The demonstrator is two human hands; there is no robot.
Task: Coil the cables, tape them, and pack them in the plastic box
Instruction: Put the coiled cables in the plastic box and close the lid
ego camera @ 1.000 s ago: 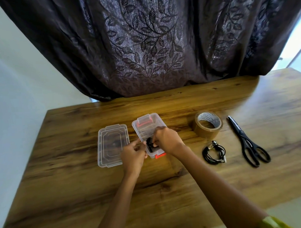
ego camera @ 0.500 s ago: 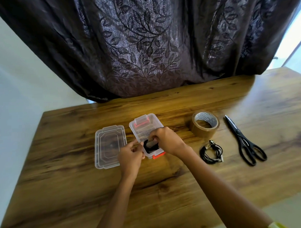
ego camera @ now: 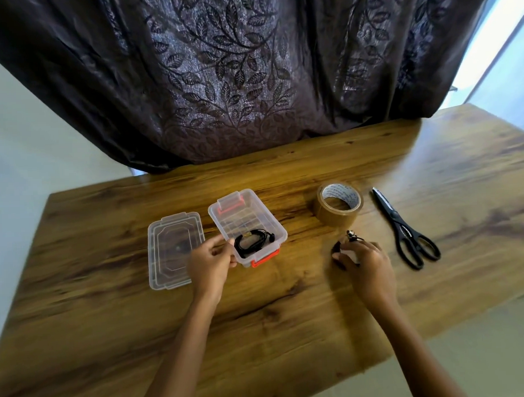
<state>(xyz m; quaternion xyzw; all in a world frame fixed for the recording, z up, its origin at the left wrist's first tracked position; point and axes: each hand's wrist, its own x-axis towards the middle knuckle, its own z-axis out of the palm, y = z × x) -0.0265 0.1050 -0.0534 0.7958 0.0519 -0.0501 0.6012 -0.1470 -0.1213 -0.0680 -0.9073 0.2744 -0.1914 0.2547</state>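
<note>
A clear plastic box (ego camera: 267,219) with orange latches stands open on the wooden table. One coiled black cable (ego camera: 253,241) lies inside it near the front. My left hand (ego camera: 211,262) holds the box's front left corner. My right hand (ego camera: 365,261) rests over a second coiled black cable (ego camera: 352,236) to the right of the box, fingers closed around it; most of that coil is hidden under the hand.
The box's clear lid (ego camera: 173,250) lies flat left of the box. A roll of brown tape (ego camera: 338,207) stands behind my right hand, and black scissors (ego camera: 404,229) lie to its right. A dark curtain (ego camera: 250,74) hangs behind the table.
My right hand left the first coil in the box and moved right onto the second coil. My left hand stayed at the box's corner.
</note>
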